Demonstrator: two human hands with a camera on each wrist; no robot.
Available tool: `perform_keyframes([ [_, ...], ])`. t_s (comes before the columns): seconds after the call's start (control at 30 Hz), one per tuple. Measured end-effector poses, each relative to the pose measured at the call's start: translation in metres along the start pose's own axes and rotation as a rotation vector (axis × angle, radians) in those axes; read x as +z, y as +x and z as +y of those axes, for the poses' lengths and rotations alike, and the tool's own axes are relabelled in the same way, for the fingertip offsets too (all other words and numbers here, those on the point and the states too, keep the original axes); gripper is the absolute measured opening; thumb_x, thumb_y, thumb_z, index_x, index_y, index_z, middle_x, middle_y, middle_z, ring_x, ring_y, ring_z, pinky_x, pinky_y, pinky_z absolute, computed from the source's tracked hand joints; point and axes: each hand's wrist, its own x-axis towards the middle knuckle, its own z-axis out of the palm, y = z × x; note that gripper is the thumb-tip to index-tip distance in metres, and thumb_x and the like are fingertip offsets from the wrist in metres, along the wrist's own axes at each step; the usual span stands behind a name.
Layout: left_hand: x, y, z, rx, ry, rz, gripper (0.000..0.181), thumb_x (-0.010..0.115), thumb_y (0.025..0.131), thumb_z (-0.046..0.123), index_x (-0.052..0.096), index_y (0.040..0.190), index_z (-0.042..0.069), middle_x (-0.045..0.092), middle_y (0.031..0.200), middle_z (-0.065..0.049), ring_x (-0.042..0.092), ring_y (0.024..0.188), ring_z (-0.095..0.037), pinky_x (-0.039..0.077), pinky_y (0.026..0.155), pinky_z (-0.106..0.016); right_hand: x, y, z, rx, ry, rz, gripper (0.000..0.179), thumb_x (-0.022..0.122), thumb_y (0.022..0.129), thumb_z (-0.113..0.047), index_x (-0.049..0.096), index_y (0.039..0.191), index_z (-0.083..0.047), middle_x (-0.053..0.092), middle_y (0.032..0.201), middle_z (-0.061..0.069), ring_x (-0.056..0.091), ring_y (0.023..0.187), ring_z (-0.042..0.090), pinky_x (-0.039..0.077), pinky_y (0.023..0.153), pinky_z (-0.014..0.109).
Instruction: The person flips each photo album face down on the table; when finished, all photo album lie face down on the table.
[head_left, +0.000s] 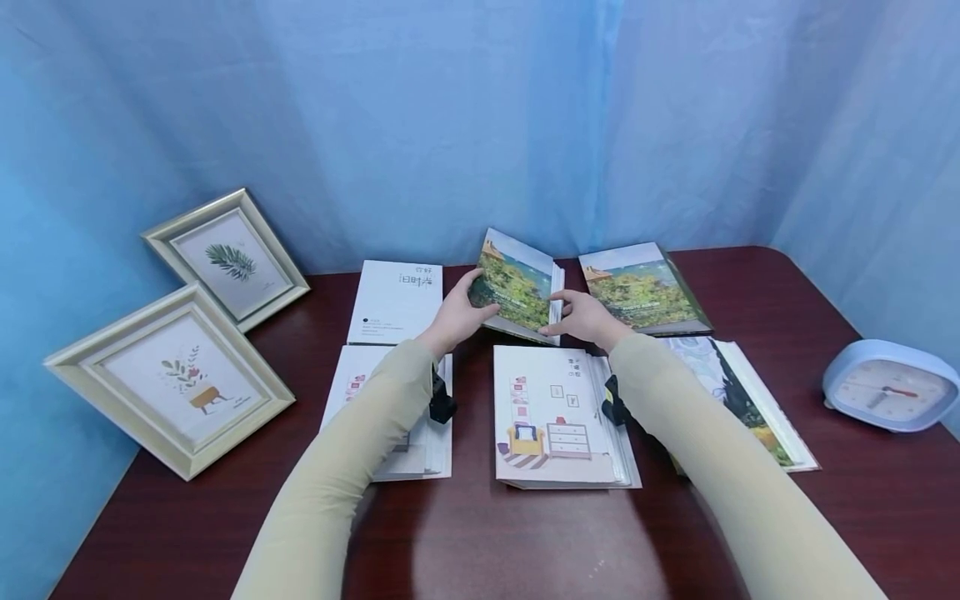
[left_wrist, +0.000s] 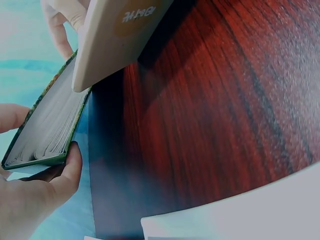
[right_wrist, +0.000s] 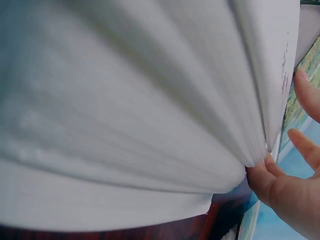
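A photo album with a painted garden-and-sea cover is tilted up at the back of the table. My left hand grips its left side, thumb across the front cover. On the opposite side my right hand holds the page edge between spread fingers and thumb. The left wrist view shows the album end-on, its page stack between the fingers of my left hand. White album pages fill most of the right wrist view, with my right hand at the right side.
White albums lie in front and at left. A matching garden album and another painted album lie right. Two picture frames stand left, a blue clock right. A curtain hangs behind.
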Motion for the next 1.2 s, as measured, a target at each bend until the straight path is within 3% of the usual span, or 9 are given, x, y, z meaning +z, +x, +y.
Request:
perform_keyframes([
  [0.2,-0.003,-0.003,0.003,0.017,0.04,0.001,0.068,0.06,0.094,0.019,0.023,0.151,0.018,0.024,0.156,-0.007,0.038,0.133,-0.026,0.04,0.093,-0.042,0.001,0.002,-0.003,-0.024,-0.036,0.007,0.071,0.069,0.087,-0.022,0.033,0.147,-0.009,0.039,0.14,0.026,0.042,0.125,0.041,0.039,0.1,0.053],
  [0.3,-0.005,-0.003,0.005,0.029,0.073,-0.007,0.069,0.059,0.094,0.02,0.021,0.152,0.018,0.026,0.155,-0.008,0.054,0.094,-0.024,0.04,0.081,-0.039,0.002,0.001,-0.008,-0.03,-0.044,0.017,0.07,0.069,0.087,-0.02,0.034,0.146,-0.01,0.042,0.135,0.024,0.046,0.119,0.038,0.04,0.097,0.051],
  [0.47,-0.008,-0.003,0.009,0.064,0.104,-0.01,0.07,0.059,0.095,0.019,0.019,0.152,0.018,0.042,0.145,-0.01,0.035,0.05,-0.015,0.038,0.064,-0.035,0.004,0.001,-0.015,-0.081,-0.026,0.008,0.068,0.07,0.086,-0.012,0.037,0.145,-0.011,0.049,0.123,0.021,0.052,0.101,0.032,0.045,0.085,0.045],
  [0.63,-0.01,-0.005,0.011,0.074,0.125,-0.007,0.07,0.058,0.095,0.02,0.019,0.152,0.018,0.05,0.136,-0.009,0.037,0.05,-0.013,0.038,0.06,-0.031,0.005,0.001,-0.018,-0.105,0.006,-0.005,0.069,0.07,0.085,-0.008,0.037,0.145,-0.011,0.051,0.12,0.021,0.053,0.089,0.027,0.045,0.077,0.038],
  [0.73,-0.011,-0.007,0.013,0.077,0.149,-0.012,0.07,0.059,0.095,0.02,0.019,0.152,0.018,0.061,0.111,-0.014,0.038,0.049,-0.013,0.038,0.057,-0.03,0.007,0.001,-0.019,-0.093,0.011,0.0,0.069,0.07,0.084,-0.008,0.037,0.145,-0.011,0.049,0.122,0.02,0.051,0.086,0.024,0.043,0.076,0.037],
  [0.83,-0.013,-0.008,0.018,0.094,0.176,-0.016,0.07,0.059,0.094,0.019,0.02,0.152,0.017,0.059,0.114,-0.015,0.037,0.049,-0.013,0.039,0.058,-0.031,0.009,0.001,-0.022,-0.09,0.013,0.002,0.069,0.07,0.084,-0.005,0.037,0.145,-0.01,0.049,0.123,0.019,0.049,0.086,0.023,0.044,0.077,0.038],
  [0.97,-0.016,-0.01,0.024,0.104,0.194,-0.022,0.07,0.06,0.094,0.017,0.021,0.152,0.015,0.037,0.149,-0.01,0.037,0.051,-0.014,0.04,0.063,-0.033,0.012,0.002,-0.028,-0.09,0.063,-0.012,0.072,0.068,0.084,0.001,0.035,0.146,-0.011,0.048,0.123,0.019,0.052,0.097,0.027,0.048,0.087,0.042],
  [1.1,-0.019,-0.011,0.029,0.089,0.202,-0.037,0.07,0.059,0.094,0.017,0.02,0.152,0.017,0.042,0.145,-0.01,0.04,0.054,-0.015,0.04,0.063,-0.034,0.012,0.001,-0.032,-0.086,0.13,-0.031,0.072,0.066,0.085,0.002,0.033,0.148,-0.015,0.047,0.127,0.019,0.051,0.113,0.031,0.046,0.095,0.046],
  [1.2,-0.019,-0.012,0.033,0.088,0.215,-0.044,0.071,0.059,0.094,0.017,0.018,0.152,0.017,0.06,0.12,-0.015,0.046,0.058,-0.019,0.041,0.062,-0.033,0.01,-0.001,-0.034,-0.082,0.184,-0.042,0.068,0.062,0.088,0.0,0.033,0.148,-0.016,0.044,0.131,0.02,0.049,0.117,0.033,0.045,0.098,0.047],
])
